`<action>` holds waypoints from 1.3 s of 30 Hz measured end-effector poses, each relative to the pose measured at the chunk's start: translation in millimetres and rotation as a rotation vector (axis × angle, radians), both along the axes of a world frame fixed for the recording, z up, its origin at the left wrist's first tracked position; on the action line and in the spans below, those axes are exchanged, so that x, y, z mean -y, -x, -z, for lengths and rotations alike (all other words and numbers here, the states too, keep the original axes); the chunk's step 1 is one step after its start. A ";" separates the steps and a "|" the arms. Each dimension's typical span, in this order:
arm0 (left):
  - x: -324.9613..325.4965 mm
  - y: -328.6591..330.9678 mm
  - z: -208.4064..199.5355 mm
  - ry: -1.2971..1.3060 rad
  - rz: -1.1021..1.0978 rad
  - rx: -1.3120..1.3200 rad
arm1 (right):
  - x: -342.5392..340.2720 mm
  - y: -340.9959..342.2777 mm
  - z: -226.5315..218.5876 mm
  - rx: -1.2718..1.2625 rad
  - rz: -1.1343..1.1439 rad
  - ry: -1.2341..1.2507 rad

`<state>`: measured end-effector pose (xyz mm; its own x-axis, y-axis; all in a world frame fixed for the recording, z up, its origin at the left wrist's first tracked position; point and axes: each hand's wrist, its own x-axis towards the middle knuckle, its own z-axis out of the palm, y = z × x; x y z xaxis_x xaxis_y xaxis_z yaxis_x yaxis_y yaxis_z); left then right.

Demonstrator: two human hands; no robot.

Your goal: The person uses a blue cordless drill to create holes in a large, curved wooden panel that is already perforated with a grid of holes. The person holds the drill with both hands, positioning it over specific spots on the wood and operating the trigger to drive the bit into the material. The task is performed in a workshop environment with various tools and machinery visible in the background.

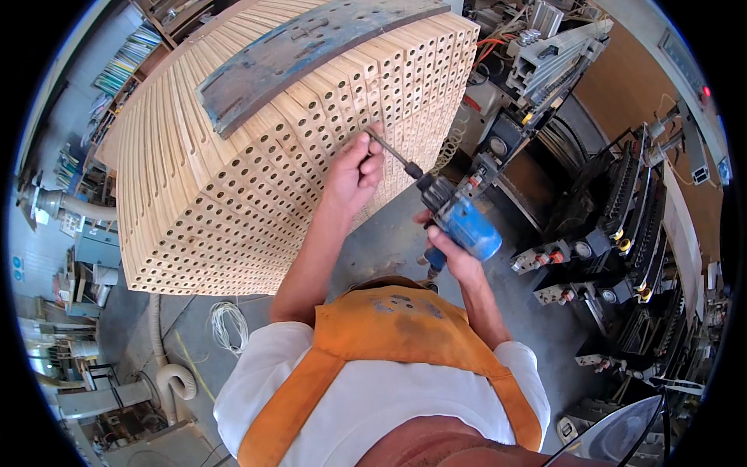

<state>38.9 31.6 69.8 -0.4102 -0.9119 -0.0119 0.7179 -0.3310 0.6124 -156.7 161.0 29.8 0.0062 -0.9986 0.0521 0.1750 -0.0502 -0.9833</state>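
Note:
My right hand is wrapped round the grip of a blue pistol-grip power drill. A long thin driver bit sticks out of its dark chuck, pointing up and left. At the bit's tip is my left hand, its thumb and fingers closed together. Whatever they pinch is too small to tell. Just beyond the fingers rises the front face of a big stack of light wooden pieces, with rows of round holes, many ringed. On top of the stack lies a curved, worn blue-grey board.
On the right stands a dark machine with gauges and fittings. A coiled air hose hangs beside the stack's right side. A bundle of white cable and a ribbed hose lie on the floor at left. Shelves stand at the far left.

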 end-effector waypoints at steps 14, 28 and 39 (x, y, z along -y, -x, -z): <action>17.4 -7.2 -1.5 0.011 -0.054 -0.204 | 38.9 -17.4 -31.8 -0.140 -0.039 0.082; -20.2 -5.7 62.2 -0.033 0.132 0.177 | 44.0 -14.8 -13.6 -0.366 0.024 0.250; -35.1 -16.6 -29.5 0.288 -0.192 0.511 | 38.4 -13.4 -30.7 -0.197 -0.002 0.179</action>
